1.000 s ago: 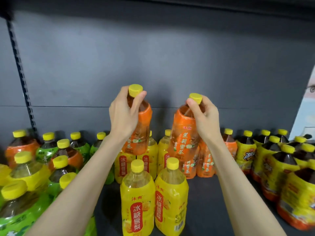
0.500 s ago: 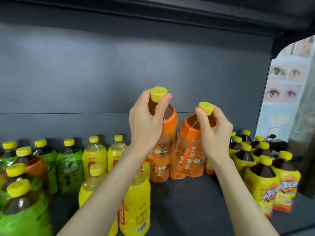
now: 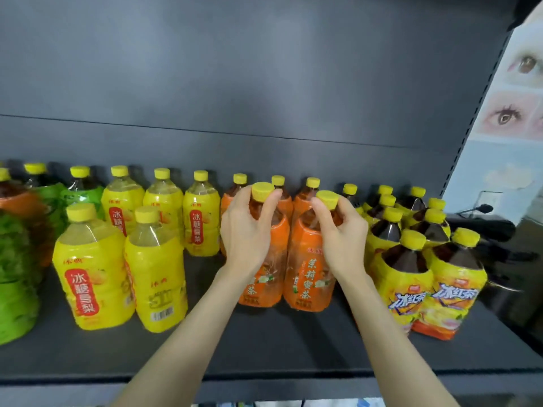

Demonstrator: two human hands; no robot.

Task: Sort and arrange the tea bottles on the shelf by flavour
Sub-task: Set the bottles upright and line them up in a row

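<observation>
Two orange-labelled tea bottles with yellow caps stand side by side on the dark shelf [image 3: 264, 342], in front of other orange bottles [image 3: 305, 195]. My left hand [image 3: 245, 230] grips the neck of the left orange bottle [image 3: 271, 277]. My right hand [image 3: 342, 236] grips the neck of the right orange bottle [image 3: 305, 277]. Both bottles are upright with their bases on the shelf.
Yellow pear-drink bottles [image 3: 94, 277] fill the shelf to the left, with green-labelled bottles [image 3: 17, 277] at the far left. Dark iced-tea bottles with yellow labels [image 3: 411, 277] crowd the right. The shelf's front strip is bare. A poster with eyes [image 3: 511, 113] hangs beyond the right upright.
Both hands have lowered the two orange bottles from the air onto the shelf, in front of the orange row. The camera view has shifted right and down.
</observation>
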